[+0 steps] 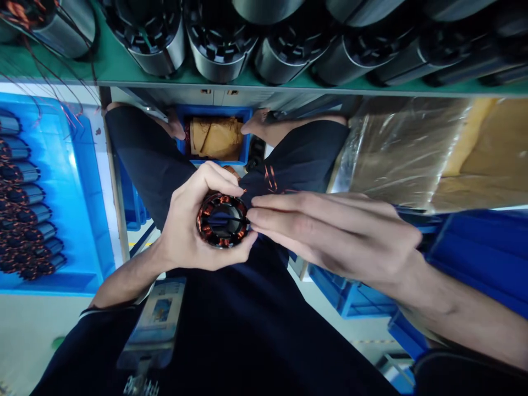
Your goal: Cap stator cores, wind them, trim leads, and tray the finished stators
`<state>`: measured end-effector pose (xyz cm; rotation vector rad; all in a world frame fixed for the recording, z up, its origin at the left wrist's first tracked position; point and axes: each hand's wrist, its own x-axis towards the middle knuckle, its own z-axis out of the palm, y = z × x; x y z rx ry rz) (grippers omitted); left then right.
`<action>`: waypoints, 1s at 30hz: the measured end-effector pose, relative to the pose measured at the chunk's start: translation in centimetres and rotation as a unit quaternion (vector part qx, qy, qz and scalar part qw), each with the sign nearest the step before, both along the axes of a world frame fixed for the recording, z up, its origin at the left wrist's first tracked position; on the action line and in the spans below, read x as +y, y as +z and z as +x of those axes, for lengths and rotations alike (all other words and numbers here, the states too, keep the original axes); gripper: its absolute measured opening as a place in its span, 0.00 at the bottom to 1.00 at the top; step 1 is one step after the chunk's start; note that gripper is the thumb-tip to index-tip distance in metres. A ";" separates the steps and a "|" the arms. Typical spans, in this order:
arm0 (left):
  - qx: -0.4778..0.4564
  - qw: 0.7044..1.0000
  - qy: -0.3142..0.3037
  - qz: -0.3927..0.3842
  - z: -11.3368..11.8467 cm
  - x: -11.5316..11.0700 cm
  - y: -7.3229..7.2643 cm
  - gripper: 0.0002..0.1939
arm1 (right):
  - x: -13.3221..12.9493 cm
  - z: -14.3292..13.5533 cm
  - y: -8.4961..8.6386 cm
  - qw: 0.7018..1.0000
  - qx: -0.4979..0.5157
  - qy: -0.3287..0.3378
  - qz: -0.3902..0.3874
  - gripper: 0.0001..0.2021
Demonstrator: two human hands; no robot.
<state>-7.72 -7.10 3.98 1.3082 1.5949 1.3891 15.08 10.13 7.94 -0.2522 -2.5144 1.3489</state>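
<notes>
My left hand (185,225) is wrapped round a motor stator (223,239), a ring with copper windings and black slot insulation. Its open bore faces up toward me. My right hand (322,228) comes in from the right, with its fingers pressed together at the stator's right rim. A thin dark strip seems to run from those fingertips across the bore, too small to name for certain. Loose copper-coloured wire ends (270,179) show just beyond my right fingertips, over the dark trousers.
A green bench (206,81) with several metal stator cylinders (218,66) stands ahead. On the left, a blue tray (88,220) holds many wound stators. Plastic-wrapped brown sheets (383,154) lie on the right, above blue bins (482,264). A blue box (247,115) with brown sheets sits between the feet.
</notes>
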 end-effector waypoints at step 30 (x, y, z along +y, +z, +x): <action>0.280 0.960 0.025 0.014 1.0 -0.7 2.3 0.18 | 0.7 -3.7 -0.1 0.980 -0.097 0.105 -0.135 0.08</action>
